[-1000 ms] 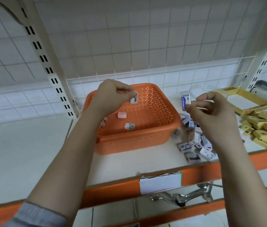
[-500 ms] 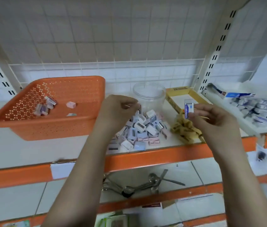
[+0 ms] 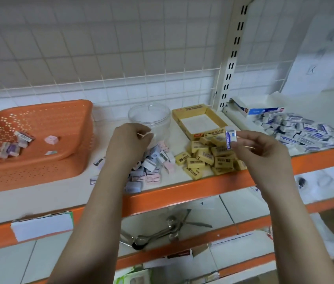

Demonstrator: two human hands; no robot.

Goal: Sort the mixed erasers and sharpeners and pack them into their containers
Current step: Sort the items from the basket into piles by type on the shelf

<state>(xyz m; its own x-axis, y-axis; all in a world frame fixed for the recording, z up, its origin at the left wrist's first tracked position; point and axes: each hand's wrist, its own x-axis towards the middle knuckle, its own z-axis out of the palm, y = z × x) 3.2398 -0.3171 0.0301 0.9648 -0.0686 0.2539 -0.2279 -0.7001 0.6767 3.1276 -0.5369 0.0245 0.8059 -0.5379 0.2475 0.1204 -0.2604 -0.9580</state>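
Right hand (image 3: 264,148) pinching white eraser (image 3: 230,138), left hand (image 3: 128,140) perhaps empty

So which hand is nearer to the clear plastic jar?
Left. The left hand is just in front of the clear plastic jar, overlapping its lower edge; the right hand is off to its right, holding a white eraser.

A white eraser (image 3: 231,139) with a blue sleeve stands upright, pinched in the right hand (image 3: 261,147). Pastel sharpeners (image 3: 154,165) lie heaped on the shelf beside yellow erasers (image 3: 211,156); a few sharpeners lie in the orange basket (image 3: 39,167).
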